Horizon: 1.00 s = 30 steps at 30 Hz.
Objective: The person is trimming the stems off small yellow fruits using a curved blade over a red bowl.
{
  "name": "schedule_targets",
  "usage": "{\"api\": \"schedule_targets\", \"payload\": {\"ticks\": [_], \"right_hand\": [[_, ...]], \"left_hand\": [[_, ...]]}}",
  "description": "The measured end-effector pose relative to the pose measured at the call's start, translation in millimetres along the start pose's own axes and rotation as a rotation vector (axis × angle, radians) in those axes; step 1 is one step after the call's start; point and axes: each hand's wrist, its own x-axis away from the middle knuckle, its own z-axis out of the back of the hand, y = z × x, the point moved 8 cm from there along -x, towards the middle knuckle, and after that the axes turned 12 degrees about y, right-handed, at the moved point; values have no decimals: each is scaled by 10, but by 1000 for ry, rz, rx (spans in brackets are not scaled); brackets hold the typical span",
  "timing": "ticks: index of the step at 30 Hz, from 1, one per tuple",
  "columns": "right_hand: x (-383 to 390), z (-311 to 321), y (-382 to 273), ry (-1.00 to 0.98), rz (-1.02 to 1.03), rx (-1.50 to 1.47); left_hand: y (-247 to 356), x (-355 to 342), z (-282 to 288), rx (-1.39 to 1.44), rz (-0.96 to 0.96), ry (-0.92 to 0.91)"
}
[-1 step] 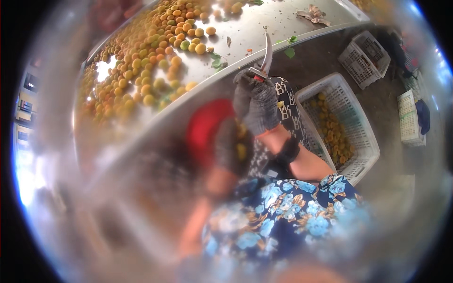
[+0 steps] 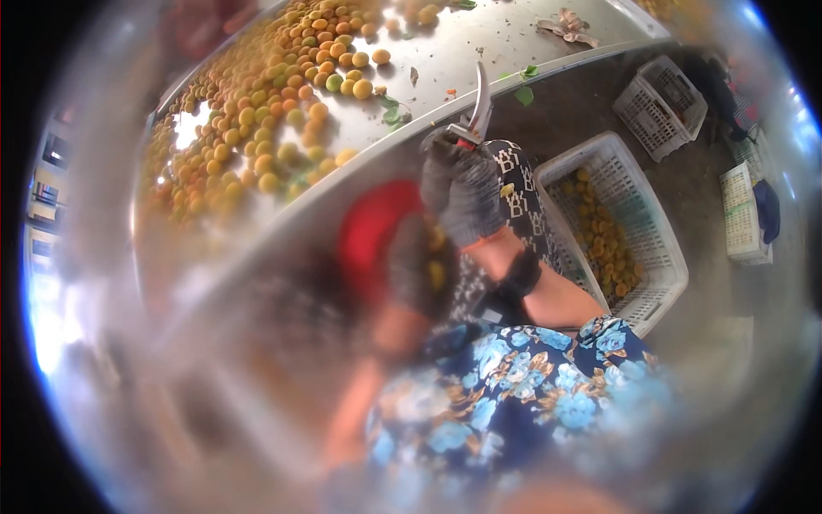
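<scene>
My right hand [image 2: 462, 184], in a grey knit glove with an orange cuff, is closed around a curved steel cutting tool [image 2: 479, 98] with some red at its grip; the blade points up toward the table edge. My left hand [image 2: 408, 265], also gloved, is badly blurred beside a red container [image 2: 368, 236], with yellowish fruit [image 2: 437, 257] at its right; I cannot make out its fingers or what it holds. Beyond the hands, a steel table [image 2: 467, 34] bears many yellow, orange and green round fruits [image 2: 265, 128] and some leaves.
A white crate [image 2: 655, 218] with cut fruit stands on the floor to my right. Farther back are another white crate [image 2: 659, 107] and stacked crates [image 2: 745, 214] with dark cloth. My patterned lap is below. A blurred reddish shape shows beyond the table at top left.
My right hand and the curved tool have shifted very slightly down and to the left. Little else differs.
</scene>
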Motion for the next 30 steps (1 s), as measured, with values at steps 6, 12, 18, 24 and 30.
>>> {"api": "schedule_targets", "payload": {"ticks": [6, 12, 18, 24, 30], "right_hand": [[-55, 124, 251, 89, -210, -112], [-18, 55, 109, -6, 42, 162], [-33, 10, 441, -23, -369, -368], [42, 86, 595, -215, -592, -295], [204, -241, 200, -293, 81, 321]], "left_hand": [[486, 226, -193, -900, -1294, 146], [388, -3, 26, -441, -413, -94], [551, 26, 92, -652, -614, 120], [398, 48, 112, -278, -239, 56], [400, 20, 98, -224, -174, 50]]}}
